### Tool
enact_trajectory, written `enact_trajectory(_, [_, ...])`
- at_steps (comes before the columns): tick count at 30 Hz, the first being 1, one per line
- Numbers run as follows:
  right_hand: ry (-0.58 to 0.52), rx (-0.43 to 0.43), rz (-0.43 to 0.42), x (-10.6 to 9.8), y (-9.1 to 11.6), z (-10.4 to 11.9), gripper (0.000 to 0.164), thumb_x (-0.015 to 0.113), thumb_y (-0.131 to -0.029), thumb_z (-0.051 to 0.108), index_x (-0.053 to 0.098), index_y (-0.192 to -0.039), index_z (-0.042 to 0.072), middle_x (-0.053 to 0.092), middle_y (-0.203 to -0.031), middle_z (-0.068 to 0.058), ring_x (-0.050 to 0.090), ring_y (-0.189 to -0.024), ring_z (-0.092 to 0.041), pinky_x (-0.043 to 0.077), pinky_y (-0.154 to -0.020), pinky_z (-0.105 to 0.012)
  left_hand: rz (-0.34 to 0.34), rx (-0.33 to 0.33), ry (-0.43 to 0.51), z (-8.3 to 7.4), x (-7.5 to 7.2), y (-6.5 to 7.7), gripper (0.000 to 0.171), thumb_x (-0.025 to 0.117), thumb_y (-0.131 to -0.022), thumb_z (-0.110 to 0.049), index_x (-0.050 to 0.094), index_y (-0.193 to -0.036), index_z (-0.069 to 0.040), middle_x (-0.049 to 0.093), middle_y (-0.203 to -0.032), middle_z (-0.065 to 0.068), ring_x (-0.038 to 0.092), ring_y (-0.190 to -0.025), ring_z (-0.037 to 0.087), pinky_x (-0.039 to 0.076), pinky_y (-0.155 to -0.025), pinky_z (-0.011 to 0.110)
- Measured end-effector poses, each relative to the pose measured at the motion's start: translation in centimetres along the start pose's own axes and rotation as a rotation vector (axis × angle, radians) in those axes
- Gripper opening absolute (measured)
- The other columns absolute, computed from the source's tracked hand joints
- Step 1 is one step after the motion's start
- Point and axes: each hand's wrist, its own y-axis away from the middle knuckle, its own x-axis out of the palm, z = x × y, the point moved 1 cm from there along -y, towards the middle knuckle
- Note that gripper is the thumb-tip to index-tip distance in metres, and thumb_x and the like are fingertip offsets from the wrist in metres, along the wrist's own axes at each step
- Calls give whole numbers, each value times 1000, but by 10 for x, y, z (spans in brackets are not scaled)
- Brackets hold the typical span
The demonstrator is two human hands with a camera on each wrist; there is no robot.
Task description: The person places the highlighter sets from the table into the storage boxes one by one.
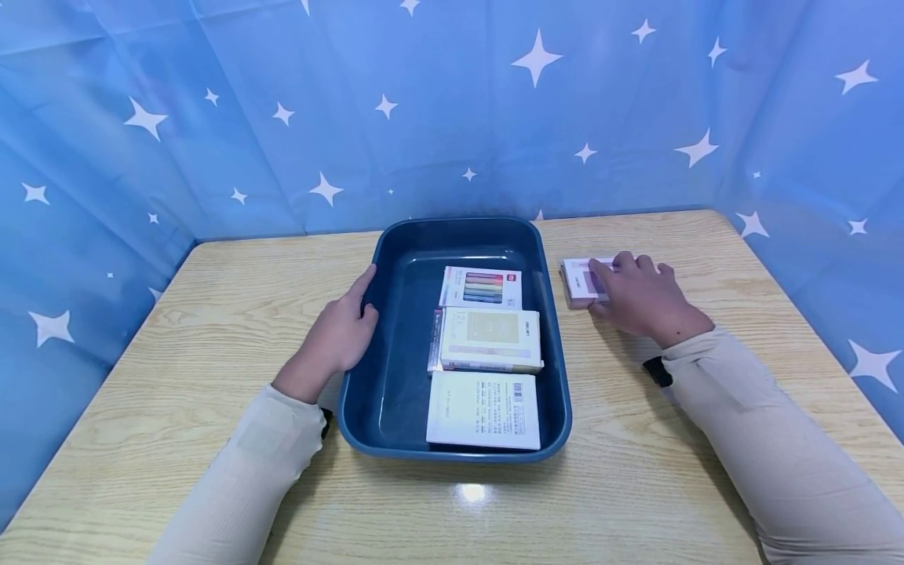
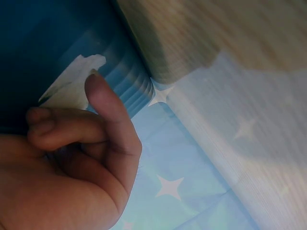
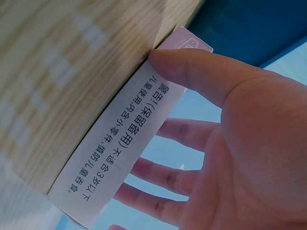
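Observation:
In the head view my left hand (image 1: 339, 329) is at the left side of a dark blue plastic tray (image 1: 395, 453). Its index finger lies straight along the rim, the thumb reaches over the edge, and the other fingers curl against the outer wall in the left wrist view. To the right of the tray, my right hand (image 1: 646, 298) grips a small white-and-purple box (image 1: 577, 281) lying on the table. The right wrist view shows the thumb on the printed side of this box (image 3: 115, 139), with the fingers spread beyond it.
Inside the tray, along its right side, lie a box of coloured sticks (image 1: 483, 288), a cream box (image 1: 490, 337) over a purple-edged box (image 1: 434, 345), and a white printed box (image 1: 483, 412). A blue star-patterned curtain (image 1: 452, 94) borders the wooden table (image 1: 212, 329).

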Motion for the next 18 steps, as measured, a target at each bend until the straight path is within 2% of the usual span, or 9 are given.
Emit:
enact_trajectory(6, [0, 7, 5, 1, -1, 0, 72, 69, -91, 33, 42, -150, 1, 44, -136, -35, 45, -118, -55, 34, -97, -74, 1, 2, 3, 1, 0, 0, 62, 32, -105, -24, 7, -162, -27, 48, -54, 4, 50, -44, 24, 46, -48, 34])
enact_trajectory(12, [-29, 18, 14, 1, -1, 1, 72, 67, -93, 34, 41, -150, 0, 40, -144, -35, 42, -123, -57, 28, -103, -76, 0, 5, 2, 1, 1, 0, 62, 32, -105, -24, 8, -163, -27, 48, -54, 4, 50, -44, 23, 46, -48, 34])
enact_trajectory(18, [-45, 19, 44, 0, -2, 1, 72, 65, -94, 34, 38, -151, -1, 34, -150, -37, 39, -124, -60, 31, -100, -75, -2, 4, 5, 1, 1, 0, 62, 32, -105, -24, 8, -162, -27, 48, -55, 4, 50, -44, 24, 46, -48, 34])
